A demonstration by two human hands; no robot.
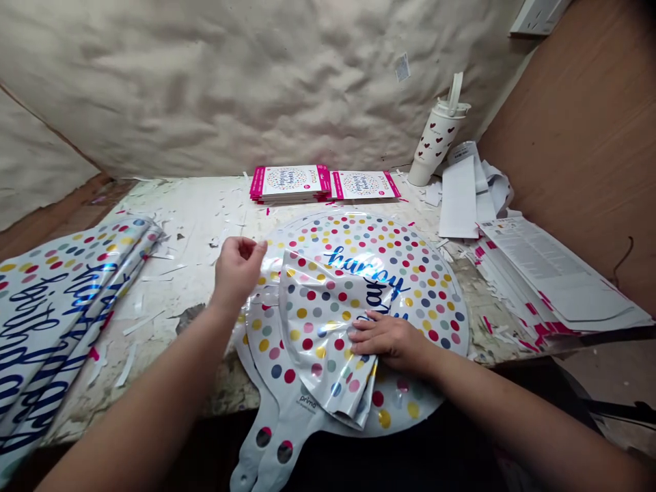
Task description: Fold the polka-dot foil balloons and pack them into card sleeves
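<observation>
Flat foil balloons [430, 273] with coloured dots and blue "happy" lettering lie stacked at the table's front edge, their tails hanging towards me. On top rests a folded foil balloon [318, 328], doubled over in creased layers. My right hand [392, 342] lies flat on its right part, fingers stretched out. By the stack's upper left edge, my left hand [236, 270] is closed in a pinch, thumb and forefinger together. What sits between those fingertips, if anything, is too small to make out.
More folded balloons [56, 307] lie at the left. Pink-edged packets [292, 181] stand in piles at the back. A white tumbler with hearts [433, 143], paper strips [458, 198] and a stack of printed sheets [558, 273] are on the right. Paper scraps litter the table [195, 205].
</observation>
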